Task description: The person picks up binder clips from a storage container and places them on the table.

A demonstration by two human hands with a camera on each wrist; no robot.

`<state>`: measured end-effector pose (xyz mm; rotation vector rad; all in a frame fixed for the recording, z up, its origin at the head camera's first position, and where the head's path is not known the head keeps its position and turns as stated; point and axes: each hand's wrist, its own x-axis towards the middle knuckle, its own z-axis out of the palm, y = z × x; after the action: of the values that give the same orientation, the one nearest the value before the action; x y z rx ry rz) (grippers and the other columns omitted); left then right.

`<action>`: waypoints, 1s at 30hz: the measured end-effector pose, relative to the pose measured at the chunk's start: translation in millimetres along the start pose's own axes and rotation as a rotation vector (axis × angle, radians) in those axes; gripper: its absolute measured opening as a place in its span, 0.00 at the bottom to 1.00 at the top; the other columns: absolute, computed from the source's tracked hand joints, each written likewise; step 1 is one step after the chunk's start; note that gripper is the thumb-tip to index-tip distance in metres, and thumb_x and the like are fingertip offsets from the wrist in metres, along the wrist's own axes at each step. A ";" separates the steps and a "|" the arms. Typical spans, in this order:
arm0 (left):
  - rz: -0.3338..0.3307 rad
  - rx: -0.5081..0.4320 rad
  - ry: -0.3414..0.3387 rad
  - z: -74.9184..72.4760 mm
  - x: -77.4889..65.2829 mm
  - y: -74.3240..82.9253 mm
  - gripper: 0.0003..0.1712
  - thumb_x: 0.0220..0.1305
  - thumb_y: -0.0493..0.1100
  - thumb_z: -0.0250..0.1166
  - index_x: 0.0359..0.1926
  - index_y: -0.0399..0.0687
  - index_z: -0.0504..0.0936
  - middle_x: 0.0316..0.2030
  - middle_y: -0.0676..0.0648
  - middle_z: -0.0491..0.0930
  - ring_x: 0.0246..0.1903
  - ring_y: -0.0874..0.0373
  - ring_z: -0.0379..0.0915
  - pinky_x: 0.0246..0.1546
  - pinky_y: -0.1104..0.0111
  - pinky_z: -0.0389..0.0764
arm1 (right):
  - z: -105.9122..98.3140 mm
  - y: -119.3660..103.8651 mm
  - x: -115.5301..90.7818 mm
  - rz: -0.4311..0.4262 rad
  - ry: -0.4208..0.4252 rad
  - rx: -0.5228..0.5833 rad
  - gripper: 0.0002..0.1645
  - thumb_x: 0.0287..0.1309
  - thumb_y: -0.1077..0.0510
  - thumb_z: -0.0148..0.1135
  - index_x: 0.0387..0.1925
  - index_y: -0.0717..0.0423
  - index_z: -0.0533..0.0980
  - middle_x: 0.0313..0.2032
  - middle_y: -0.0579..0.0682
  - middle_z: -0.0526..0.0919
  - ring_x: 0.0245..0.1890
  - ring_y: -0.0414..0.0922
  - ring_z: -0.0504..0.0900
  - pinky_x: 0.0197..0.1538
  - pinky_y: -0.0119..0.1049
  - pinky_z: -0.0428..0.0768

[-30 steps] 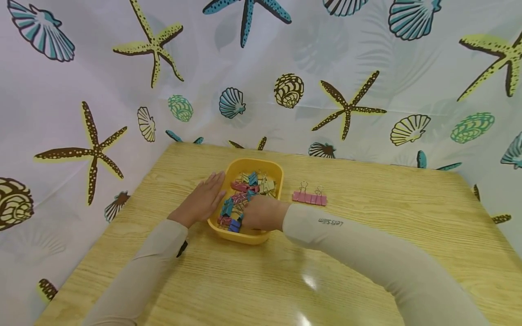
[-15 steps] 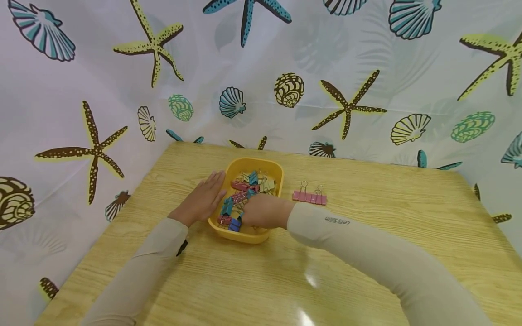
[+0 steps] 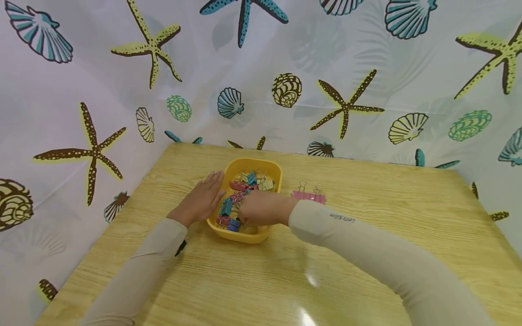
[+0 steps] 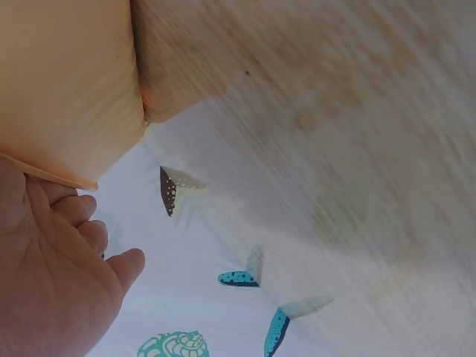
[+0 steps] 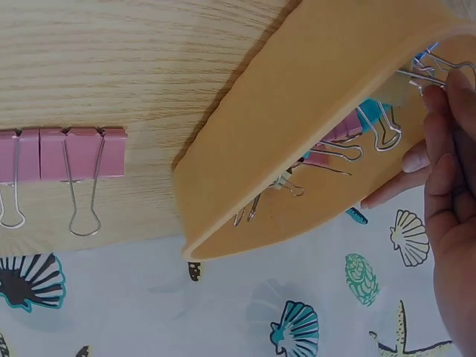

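Note:
A yellow plastic basket [image 3: 249,238] holds a heap of binder clips [image 3: 225,207] in teal, blue, pink and yellow. My left hand [image 3: 200,199] lies with straight fingers along the basket's left wall. Inside the front half of the basket is my right hand [image 3: 261,208], fingers curled down among the clips. In the right wrist view, its thumb and index finger [image 5: 439,111] meet at the wire handle of a binder clip [image 5: 422,76]; that clip's body is partly hidden. Two pink binder clips [image 3: 308,196] stand side by side on the table, right of the basket, wire handles pointing away.
The wooden table [image 3: 387,213] runs back to a white curtain [image 3: 253,122] printed with starfish and shells, which also hangs along the left side. My right forearm passes in front of the pink pair.
My right hand has shifted slightly up and its forearm slightly right, among the clips in the basket. The left hand stays at the basket's wall, and the two pink clips keep their place.

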<state>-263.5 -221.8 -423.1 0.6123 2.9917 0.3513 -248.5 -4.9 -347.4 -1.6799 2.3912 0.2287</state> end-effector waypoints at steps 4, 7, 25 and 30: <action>-0.006 0.003 -0.002 0.1 0.5 -0.5 0.35 0.78 0.52 0.35 0.75 0.40 0.37 0.75 0.41 0.39 0.74 0.45 0.32 0.70 0.45 0.44 | -2.0 4.3 -4.5 -0.002 0.075 0.105 0.07 0.63 0.60 0.61 0.33 0.51 0.85 0.31 0.40 0.85 0.29 0.36 0.81 0.39 0.29 0.80; -0.008 0.002 -0.002 0.0 0.8 -0.9 0.35 0.78 0.52 0.36 0.75 0.39 0.37 0.75 0.41 0.39 0.74 0.44 0.32 0.70 0.45 0.43 | -3.8 7.1 -8.6 -0.030 0.142 0.136 0.07 0.63 0.59 0.62 0.36 0.52 0.85 0.34 0.42 0.87 0.35 0.38 0.84 0.44 0.32 0.81; -0.009 0.000 -0.014 -3.8 -1.1 2.3 0.35 0.78 0.52 0.36 0.75 0.38 0.38 0.75 0.40 0.39 0.74 0.44 0.31 0.70 0.44 0.44 | -12.6 18.4 -21.5 -0.095 0.424 0.268 0.08 0.62 0.55 0.64 0.35 0.54 0.85 0.32 0.43 0.86 0.28 0.34 0.79 0.36 0.25 0.77; -0.009 -0.009 -0.022 -3.8 -1.1 3.1 0.35 0.78 0.52 0.35 0.75 0.38 0.37 0.75 0.40 0.38 0.74 0.44 0.31 0.70 0.44 0.44 | -17.6 20.3 -27.7 -0.066 0.464 0.279 0.09 0.62 0.55 0.63 0.35 0.54 0.85 0.32 0.43 0.86 0.29 0.35 0.79 0.37 0.26 0.77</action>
<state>-261.7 -220.2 -418.7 0.5982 2.9690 0.3552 -259.9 22.7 -323.1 -1.8222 2.5112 -0.5392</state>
